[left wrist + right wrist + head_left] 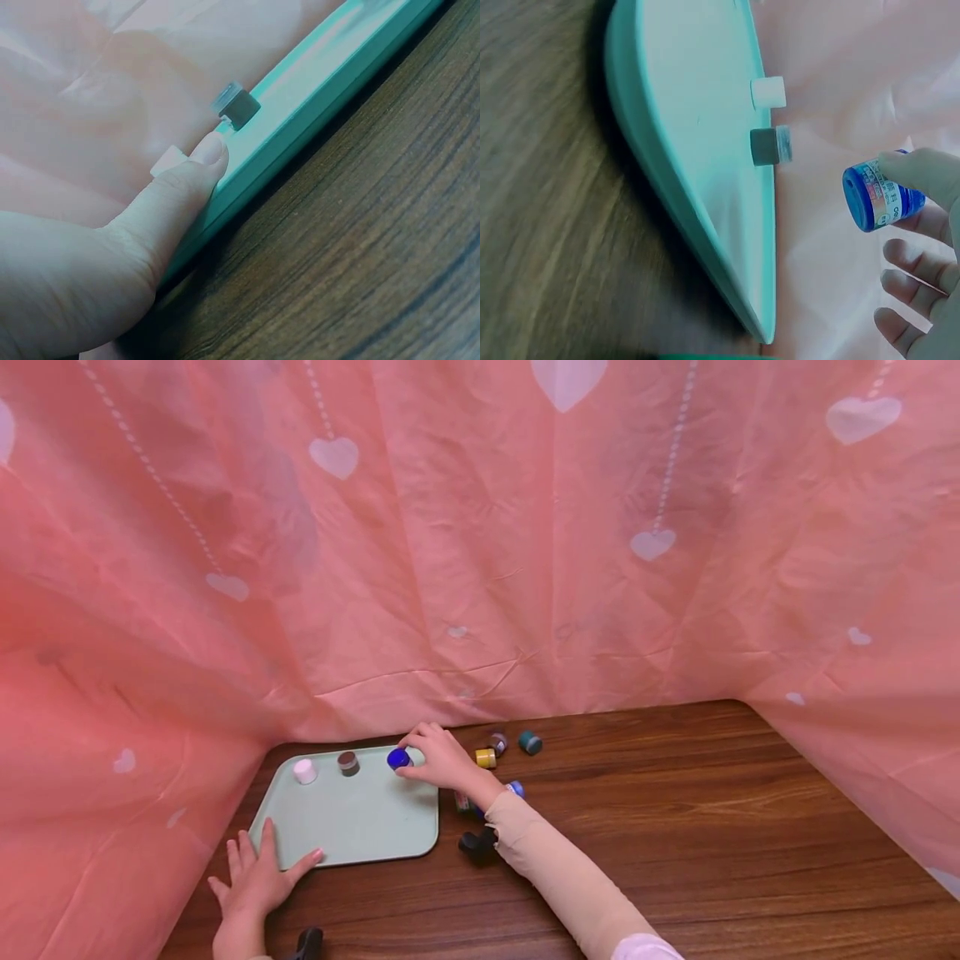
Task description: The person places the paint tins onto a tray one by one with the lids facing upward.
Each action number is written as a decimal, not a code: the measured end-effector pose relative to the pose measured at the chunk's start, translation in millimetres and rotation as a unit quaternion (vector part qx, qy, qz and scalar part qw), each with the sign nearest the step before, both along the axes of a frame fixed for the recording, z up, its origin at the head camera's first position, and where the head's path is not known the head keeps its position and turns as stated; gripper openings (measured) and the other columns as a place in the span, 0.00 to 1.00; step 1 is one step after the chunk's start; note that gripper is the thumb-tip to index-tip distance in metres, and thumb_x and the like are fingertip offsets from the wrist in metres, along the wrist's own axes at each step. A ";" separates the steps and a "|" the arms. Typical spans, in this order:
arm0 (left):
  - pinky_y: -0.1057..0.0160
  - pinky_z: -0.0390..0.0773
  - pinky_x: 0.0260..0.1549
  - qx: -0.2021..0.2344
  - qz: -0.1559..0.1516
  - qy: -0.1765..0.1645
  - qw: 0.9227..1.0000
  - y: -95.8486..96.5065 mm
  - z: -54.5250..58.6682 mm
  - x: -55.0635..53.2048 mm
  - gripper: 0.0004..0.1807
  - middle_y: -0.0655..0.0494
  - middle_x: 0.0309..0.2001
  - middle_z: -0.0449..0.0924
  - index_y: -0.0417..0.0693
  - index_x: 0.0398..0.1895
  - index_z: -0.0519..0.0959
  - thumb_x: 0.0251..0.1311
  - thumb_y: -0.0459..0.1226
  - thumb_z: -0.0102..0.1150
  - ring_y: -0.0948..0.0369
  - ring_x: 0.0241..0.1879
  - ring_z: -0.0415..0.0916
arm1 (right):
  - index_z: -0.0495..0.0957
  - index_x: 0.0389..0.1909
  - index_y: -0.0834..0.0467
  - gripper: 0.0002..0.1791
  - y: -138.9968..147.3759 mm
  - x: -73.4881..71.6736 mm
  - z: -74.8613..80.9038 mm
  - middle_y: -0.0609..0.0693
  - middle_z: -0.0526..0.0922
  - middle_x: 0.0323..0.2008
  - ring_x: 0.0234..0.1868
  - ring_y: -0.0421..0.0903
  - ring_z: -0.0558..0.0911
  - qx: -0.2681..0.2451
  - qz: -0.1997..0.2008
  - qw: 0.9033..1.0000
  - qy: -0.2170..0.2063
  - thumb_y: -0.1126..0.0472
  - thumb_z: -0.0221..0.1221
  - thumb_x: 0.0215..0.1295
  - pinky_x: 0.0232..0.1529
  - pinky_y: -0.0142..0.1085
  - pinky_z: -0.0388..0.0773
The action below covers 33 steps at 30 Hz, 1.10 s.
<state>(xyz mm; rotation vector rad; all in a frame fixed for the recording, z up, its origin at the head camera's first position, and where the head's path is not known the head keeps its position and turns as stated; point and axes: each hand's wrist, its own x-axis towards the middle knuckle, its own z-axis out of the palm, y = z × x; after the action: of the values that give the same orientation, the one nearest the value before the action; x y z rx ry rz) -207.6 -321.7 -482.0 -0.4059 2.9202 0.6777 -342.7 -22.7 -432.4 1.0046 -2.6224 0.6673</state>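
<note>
My right hand pinches a small blue paint jar between thumb and fingers, above the far right part of the pale green tray. In the right wrist view the blue jar, with its printed label, is held clear of the tray, and the other fingers are loosely bent. On the tray, along its far side, stand a white jar and a brown jar. At the tray's near left corner lies my left hand, fingers spread; its thumb touches the rim in the left wrist view.
Right of the tray lie a yellow jar, a purple jar and a teal jar. More jars, one blue, are partly hidden by my right forearm. A black object lies nearby. Pink curtain encloses the wooden table.
</note>
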 end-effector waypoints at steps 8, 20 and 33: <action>0.20 0.20 0.56 0.001 0.001 0.002 1.000 -1.6 -2.1 -0.2 0.72 0.21 0.71 0.18 0.38 0.77 0.32 0.45 0.76 0.53 0.30 0.71 0.13 | 0.83 0.48 0.53 0.21 -9.6 -14.0 -6.2 0.49 0.80 0.46 0.49 0.45 0.74 -0.033 -0.023 0.998 -0.053 0.46 0.68 0.57 0.52 0.38 0.72; 0.19 0.21 0.56 -0.003 -0.001 0.007 1.000 -0.9 -2.9 -0.5 0.72 0.21 0.71 0.20 0.38 0.77 0.32 0.45 0.76 0.53 0.30 0.71 0.14 | 0.83 0.47 0.55 0.21 -25.0 -34.3 -14.5 0.49 0.83 0.47 0.49 0.45 0.75 -0.035 -0.048 0.992 -0.115 0.49 0.69 0.56 0.53 0.35 0.73; 0.20 0.22 0.56 0.001 -0.001 0.010 1.000 -0.1 -1.7 1.1 0.71 0.20 0.71 0.20 0.37 0.77 0.33 0.46 0.75 0.54 0.30 0.71 0.15 | 0.84 0.46 0.51 0.20 -39.6 -42.5 -22.6 0.47 0.82 0.44 0.47 0.45 0.75 -0.001 -0.073 0.990 -0.122 0.47 0.71 0.54 0.47 0.35 0.73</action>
<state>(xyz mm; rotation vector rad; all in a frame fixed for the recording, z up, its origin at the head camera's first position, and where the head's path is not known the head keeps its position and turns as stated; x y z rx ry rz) -206.5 -321.8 -483.7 -0.3979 2.9377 0.6873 -385.2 -62.3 -455.0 0.7621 -2.8695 0.8033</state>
